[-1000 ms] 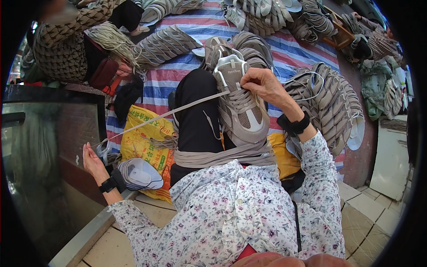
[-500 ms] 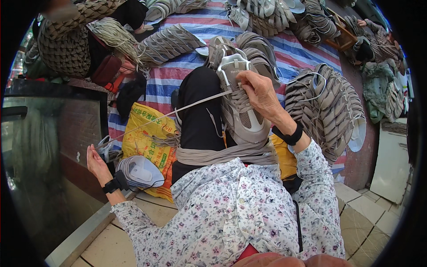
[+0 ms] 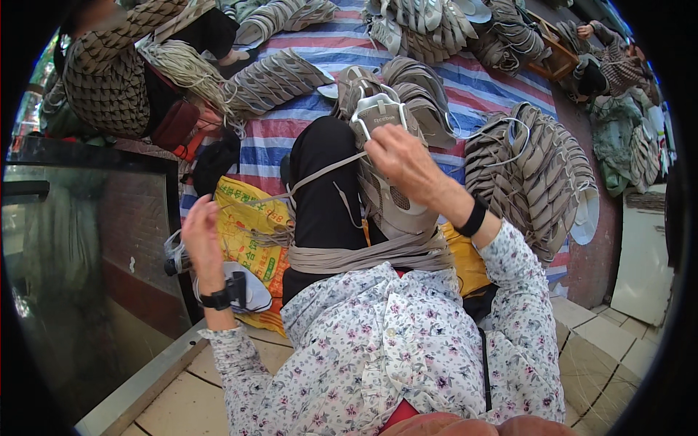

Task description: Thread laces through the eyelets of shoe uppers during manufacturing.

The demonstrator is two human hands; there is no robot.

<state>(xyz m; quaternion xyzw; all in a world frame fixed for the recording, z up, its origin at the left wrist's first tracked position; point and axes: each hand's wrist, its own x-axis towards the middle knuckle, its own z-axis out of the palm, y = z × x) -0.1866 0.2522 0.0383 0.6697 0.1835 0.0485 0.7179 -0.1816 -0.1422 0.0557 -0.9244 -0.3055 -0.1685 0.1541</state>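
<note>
A grey-beige shoe upper (image 3: 379, 190) with white trim lies along my right thigh, its tongue pointing away from me. My right hand (image 3: 404, 161) is closed over the upper's lacing area, fingers pinched on a flat grey shoelace (image 3: 323, 173). From there the lace slants across my black-trousered left leg toward my left hand (image 3: 202, 240). That hand is raised at the left above a yellow printed sack (image 3: 251, 251), fingertips together on the lace; its exact grip is small and blurred. A hank of similar laces (image 3: 367, 254) lies across my lap.
Stacks of nested shoe uppers stand at the right (image 3: 534, 178) and far left (image 3: 273, 83) on a striped tarp (image 3: 262, 138). A dark glass-fronted cabinet (image 3: 94, 240) borders my left side. At the upper left sits another person (image 3: 109, 80) with a bundle of pale laces.
My left hand has moved up and inward, and the lace, taut before, now sags slightly. My right hand has shifted a little left, over the upper's lacing.
</note>
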